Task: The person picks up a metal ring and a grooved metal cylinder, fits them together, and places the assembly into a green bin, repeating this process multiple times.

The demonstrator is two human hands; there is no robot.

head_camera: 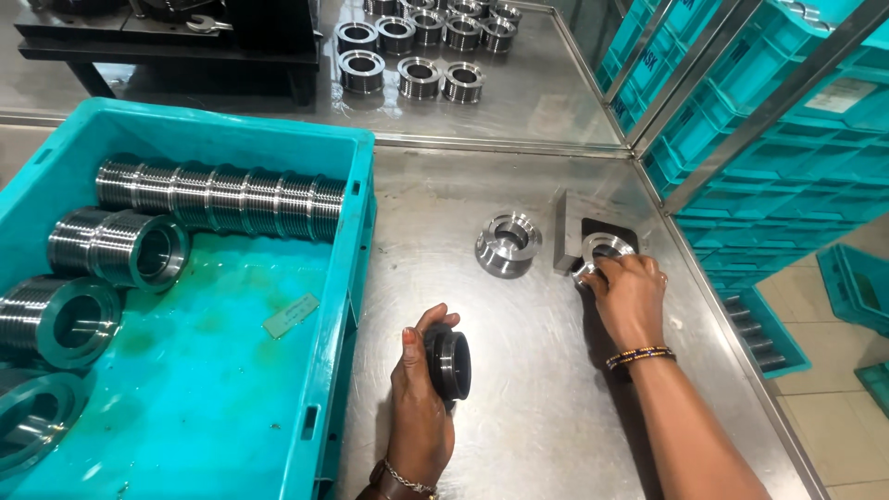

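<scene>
My left hand (419, 389) grips a dark metal ring (451, 363), held upright on its edge just above the steel table (537, 398), right of the teal crate (319, 306). My right hand (630, 296) rests its fingers on a shiny threaded metal ring (600, 250) that sits on a dark flat fixture plate (589, 229) beside an upright grey metal block (561, 230). Another shiny ring (507, 243) lies flat on the table, left of that block and apart from both hands.
The teal crate holds rows of threaded metal rings (218, 196) along its back and left side, plus a small tag (291, 315). Several more rings (421, 46) stand on the far table. Stacked teal crates (787, 157) fill a rack on the right.
</scene>
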